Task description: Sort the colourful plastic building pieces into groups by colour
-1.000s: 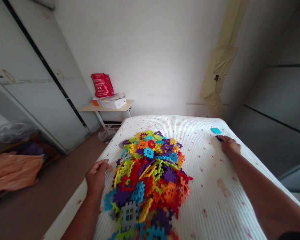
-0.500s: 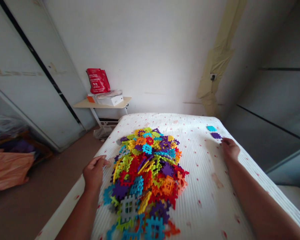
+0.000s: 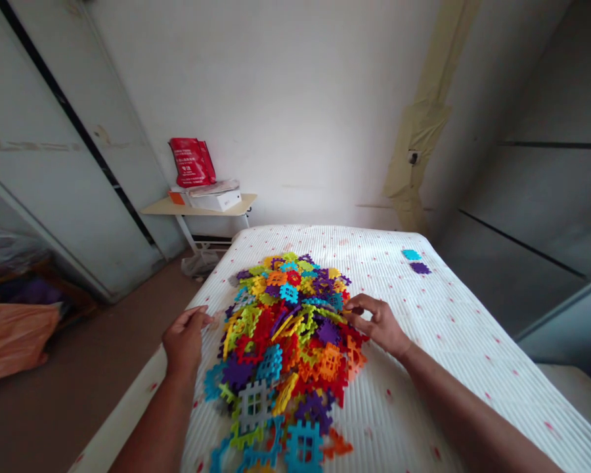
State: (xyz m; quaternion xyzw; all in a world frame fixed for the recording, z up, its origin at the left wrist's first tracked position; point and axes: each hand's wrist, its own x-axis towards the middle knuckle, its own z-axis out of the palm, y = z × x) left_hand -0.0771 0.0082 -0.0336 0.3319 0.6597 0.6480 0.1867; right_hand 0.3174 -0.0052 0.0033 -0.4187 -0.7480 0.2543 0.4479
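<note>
A heaped pile of colourful plastic interlocking pieces (image 3: 280, 348), with notched edges, lies on the white bed. Some are solid squares, others have window-like openings, such as a grey piece (image 3: 255, 404) and a blue piece (image 3: 304, 447). At the pile's right edge is my right hand (image 3: 377, 322), thumb and fingers apart at the pieces, holding nothing that I can see. My left hand (image 3: 184, 335) rests beside the pile on the left, fingers curled together with nothing visible in them. Far right on the bed, a light blue piece (image 3: 411, 254) and a purple piece (image 3: 420, 268) lie close together.
The bed (image 3: 453, 348) has a white ribbed cover with red specks. Beyond its far left corner stands a small table (image 3: 165, 207) bearing a red bag (image 3: 192, 161) and a white box (image 3: 219, 200). Cabinets flank both sides, and an orange bag (image 3: 17, 338) lies left.
My right hand has moved left, from beside the purple piece at the far right to the pile's right edge, and its fingers have spread. My left hand has stayed in place.
</note>
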